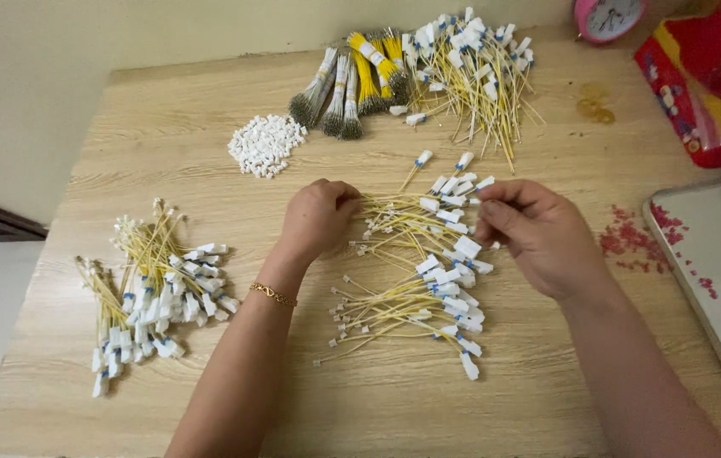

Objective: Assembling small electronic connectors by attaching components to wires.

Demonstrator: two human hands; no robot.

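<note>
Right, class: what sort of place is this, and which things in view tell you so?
Probably a home table used for piecework. Sorted heaps of yellow wires with white tags, a pile of small white connectors, plus a pink alarm clock on the wooden table.

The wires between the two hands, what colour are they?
Yellow wires, each with a white tag at one end; the head view shows this.
</note>
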